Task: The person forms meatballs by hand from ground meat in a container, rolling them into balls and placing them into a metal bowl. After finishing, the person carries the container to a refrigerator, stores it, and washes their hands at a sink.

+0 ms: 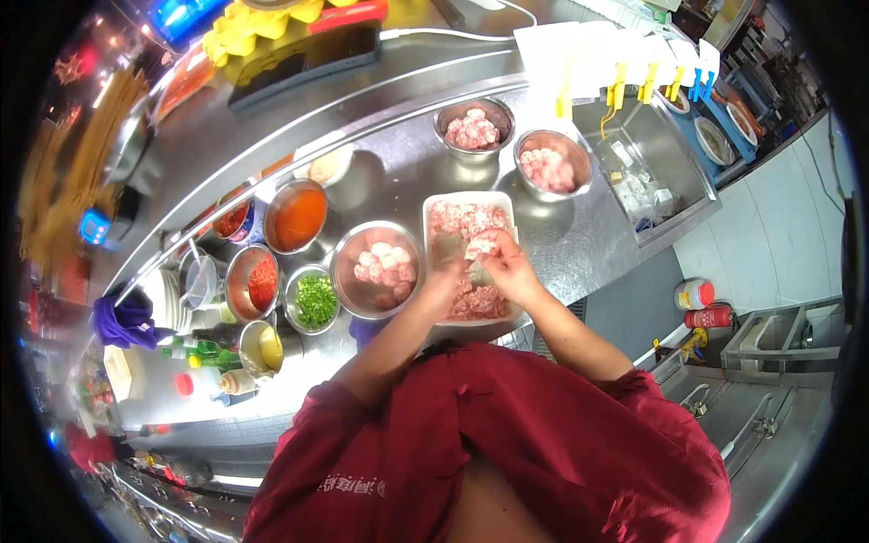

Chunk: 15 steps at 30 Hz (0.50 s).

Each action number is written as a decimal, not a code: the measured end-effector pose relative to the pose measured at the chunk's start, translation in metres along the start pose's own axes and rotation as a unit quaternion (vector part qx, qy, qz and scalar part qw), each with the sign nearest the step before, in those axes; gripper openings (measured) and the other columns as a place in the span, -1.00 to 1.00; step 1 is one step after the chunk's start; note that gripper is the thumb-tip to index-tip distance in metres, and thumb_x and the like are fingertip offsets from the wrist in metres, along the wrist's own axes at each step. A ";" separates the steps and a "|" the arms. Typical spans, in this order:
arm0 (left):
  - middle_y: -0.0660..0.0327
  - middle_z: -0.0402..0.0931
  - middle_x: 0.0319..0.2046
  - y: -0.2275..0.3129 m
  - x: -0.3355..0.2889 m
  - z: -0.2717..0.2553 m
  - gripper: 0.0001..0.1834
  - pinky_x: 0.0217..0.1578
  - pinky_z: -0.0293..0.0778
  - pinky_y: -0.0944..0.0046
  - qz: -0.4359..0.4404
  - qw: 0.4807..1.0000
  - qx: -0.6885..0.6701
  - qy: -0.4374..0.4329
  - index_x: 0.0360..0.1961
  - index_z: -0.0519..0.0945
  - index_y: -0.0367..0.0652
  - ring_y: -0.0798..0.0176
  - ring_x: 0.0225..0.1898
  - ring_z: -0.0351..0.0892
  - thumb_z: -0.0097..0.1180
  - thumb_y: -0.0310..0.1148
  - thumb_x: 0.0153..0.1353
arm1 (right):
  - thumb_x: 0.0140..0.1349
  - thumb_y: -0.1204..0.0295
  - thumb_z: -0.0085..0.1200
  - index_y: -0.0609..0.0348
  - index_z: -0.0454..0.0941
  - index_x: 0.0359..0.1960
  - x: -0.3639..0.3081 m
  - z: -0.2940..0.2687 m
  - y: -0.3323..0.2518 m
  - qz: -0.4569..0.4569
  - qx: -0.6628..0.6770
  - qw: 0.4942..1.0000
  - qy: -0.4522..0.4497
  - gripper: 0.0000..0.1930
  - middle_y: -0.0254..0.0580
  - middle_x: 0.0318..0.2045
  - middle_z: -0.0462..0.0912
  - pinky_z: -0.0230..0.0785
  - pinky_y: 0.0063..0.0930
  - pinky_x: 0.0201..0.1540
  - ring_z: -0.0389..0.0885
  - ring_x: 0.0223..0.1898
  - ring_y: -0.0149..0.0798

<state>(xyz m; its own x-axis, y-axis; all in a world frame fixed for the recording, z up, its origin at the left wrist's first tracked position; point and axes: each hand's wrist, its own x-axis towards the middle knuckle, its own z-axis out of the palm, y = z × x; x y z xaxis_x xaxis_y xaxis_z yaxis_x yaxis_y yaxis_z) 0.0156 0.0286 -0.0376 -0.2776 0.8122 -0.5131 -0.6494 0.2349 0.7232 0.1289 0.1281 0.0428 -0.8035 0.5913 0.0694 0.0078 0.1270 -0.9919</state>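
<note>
Garment (561, 421): one, dark red, worn over the torso, its cloth loosely creased. Sleeves (654, 398): two, matching red, ended near the elbows, both forearms (579, 339) left bare. Fastening (464, 391): small, knot-like, made in the same red and set on the front seam; below it, the neckline was parted. Marking (348, 486): pale lettering, printed toward the wearer's left. Left hand (442, 285) and right hand (510, 271): left ungloved.

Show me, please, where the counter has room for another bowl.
Bare steel counter lies between the mince tray and the sink, and again behind the meatball bowl left of the tray. Further left is crowded: chopped scallions, chopped red chillies and orange-red sauce stand close together.
</note>
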 end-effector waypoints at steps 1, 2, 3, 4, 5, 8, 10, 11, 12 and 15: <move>0.17 0.42 -0.03 0.014 -0.009 0.003 -0.50 0.04 0.30 0.12 -0.021 0.991 -0.109 -0.069 -0.01 0.40 -0.17 0.21 -0.02 0.40 -0.16 0.05 0.31 | 0.20 0.59 -0.03 0.14 0.34 -0.03 -0.001 0.001 0.000 -0.001 0.019 1.000 -0.021 -0.71 -0.27 -0.24 0.55 0.36 -0.54 -0.14 0.48 -0.20 -0.49; 0.17 0.38 0.03 0.028 -0.020 0.006 -0.51 0.09 0.26 0.07 -0.043 0.966 -0.215 -0.138 0.06 0.36 -0.15 0.16 0.04 0.37 -0.18 0.01 0.32 | 0.15 0.58 -0.03 0.17 0.44 -0.14 -0.004 0.008 0.000 0.023 0.051 0.998 -0.019 -0.78 -0.14 -0.28 0.56 0.35 -0.43 -0.06 0.53 -0.18 -0.24; 0.16 0.34 0.09 0.037 -0.028 0.008 -0.52 0.14 0.23 0.02 -0.062 0.924 -0.318 -0.201 0.13 0.32 -0.12 0.12 0.10 0.34 -0.19 -0.04 0.33 | 0.13 0.56 0.00 0.13 0.45 -0.13 -0.006 0.015 -0.004 -0.028 -0.078 0.996 -0.031 -0.76 -0.17 -0.24 0.56 0.32 -0.37 -0.01 0.50 -0.14 -0.23; 0.16 0.33 0.10 0.035 -0.021 0.007 -0.52 0.16 0.22 -0.02 -0.077 0.898 -0.371 -0.224 0.12 0.32 -0.08 0.10 0.13 0.32 -0.16 -0.01 0.31 | 0.11 0.54 0.02 0.09 0.46 -0.12 -0.008 0.022 -0.008 -0.078 -0.206 0.974 -0.042 -0.74 -0.20 -0.21 0.57 0.29 -0.30 0.03 0.48 -0.09 -0.21; 0.16 0.34 0.10 0.036 -0.021 0.010 -0.52 0.16 0.21 -0.03 -0.060 0.917 -0.354 -0.174 0.12 0.33 -0.07 0.09 0.12 0.33 -0.16 0.00 0.31 | 0.09 0.52 0.04 0.05 0.48 -0.11 -0.009 0.027 -0.012 -0.126 -0.331 0.934 -0.050 -0.72 -0.23 -0.17 0.57 0.26 -0.24 0.07 0.45 -0.05 -0.20; 0.14 0.38 0.06 0.042 -0.026 0.028 -0.53 0.14 0.25 -0.02 -0.035 0.947 -0.316 -0.043 0.13 0.34 -0.03 0.08 0.08 0.37 -0.19 0.01 0.33 | 0.05 0.40 0.07 0.05 0.53 -0.13 -0.015 0.035 -0.025 -0.113 -0.514 0.848 -0.068 -0.71 -0.27 -0.02 0.52 0.06 0.01 0.19 0.23 0.20 -0.11; 0.17 0.44 -0.05 0.042 -0.027 0.027 -0.52 0.03 0.36 0.02 -0.029 0.959 -0.281 -0.011 0.11 0.34 -0.01 0.12 0.00 0.44 -0.19 0.05 0.32 | 0.13 0.35 0.06 0.07 0.53 -0.10 -0.020 0.034 -0.031 -0.158 -0.544 0.820 -0.083 -0.72 -0.22 -0.04 0.55 0.08 -0.10 0.22 0.30 0.19 -0.17; 0.18 0.48 -0.11 0.043 -0.027 0.025 -0.51 -0.02 0.42 0.05 -0.026 0.964 -0.263 0.006 0.10 0.34 -0.01 0.14 -0.04 0.48 -0.20 0.07 0.32 | 0.12 0.32 0.09 0.10 0.53 -0.10 -0.016 0.028 -0.031 -0.136 -0.427 0.886 -0.118 -0.70 -0.20 -0.07 0.56 0.19 -0.08 0.15 0.37 0.13 -0.14; 0.21 0.51 -0.21 0.041 -0.022 0.011 -0.51 -0.13 0.47 0.09 -0.056 0.969 -0.239 0.005 0.06 0.40 0.00 0.19 -0.12 0.52 -0.15 0.10 0.29 | 0.12 0.29 0.13 0.12 0.53 -0.09 -0.013 0.019 -0.030 -0.108 -0.300 0.935 -0.155 -0.67 -0.17 -0.10 0.58 0.29 -0.06 0.07 0.44 0.06 -0.11; 0.18 0.53 -0.22 0.047 -0.015 -0.005 -0.47 -0.17 0.46 0.18 -0.041 0.921 -0.309 -0.234 0.02 0.44 -0.08 0.22 -0.15 0.53 -0.11 0.12 0.27 | 0.23 0.13 0.05 0.18 0.49 -0.05 -0.012 -0.004 -0.006 0.047 0.058 0.994 -0.084 -0.60 -0.15 -0.15 0.61 0.50 -0.23 -0.20 0.59 -0.20 -0.19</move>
<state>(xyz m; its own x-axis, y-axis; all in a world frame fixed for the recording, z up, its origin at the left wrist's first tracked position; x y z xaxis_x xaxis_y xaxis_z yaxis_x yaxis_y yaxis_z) -0.0148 0.0248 0.0017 0.0324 0.9802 -0.1954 -0.9735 0.0753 0.2161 0.1410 0.1233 0.0480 -0.8905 0.4538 -0.0335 0.0272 -0.0204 -0.9994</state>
